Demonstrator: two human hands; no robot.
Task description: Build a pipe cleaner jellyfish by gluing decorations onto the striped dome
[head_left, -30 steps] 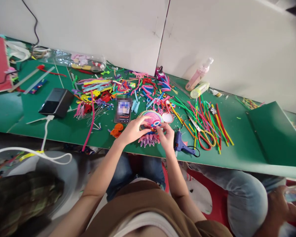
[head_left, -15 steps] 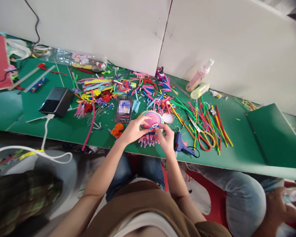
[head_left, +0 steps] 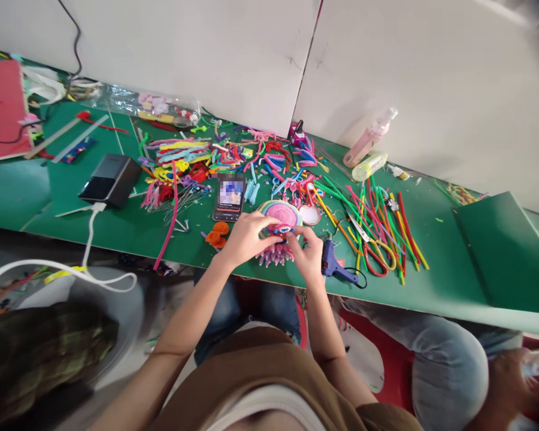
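Observation:
Before me at the table's front edge is a round pipe-cleaner craft (head_left: 282, 212), coiled in pink with a pastel rainbow rim. A small blue-and-white detail sits on its near side, above a fringe of pink and purple tips (head_left: 276, 256). My left hand (head_left: 247, 238) grips the craft from the left, thumb and fingers closed on its near edge. Pinched at the right side of the blue detail are the fingertips of my right hand (head_left: 309, 250); any small piece between them is hidden. A blue glue gun (head_left: 332, 263) lies just right of that hand.
Scissors (head_left: 363, 234) lie among long coloured pipe cleaners at right. Behind the craft are a phone (head_left: 230, 194), a roll of tape (head_left: 309, 215) and heaps of pipe-cleaner pieces. A black power box (head_left: 110, 179) stands left. Another person's knee (head_left: 449, 359) shows at lower right.
The whole view has shifted slightly, so the table appears a little further right. Both hands keep their hold on the craft, with only slight finger movement.

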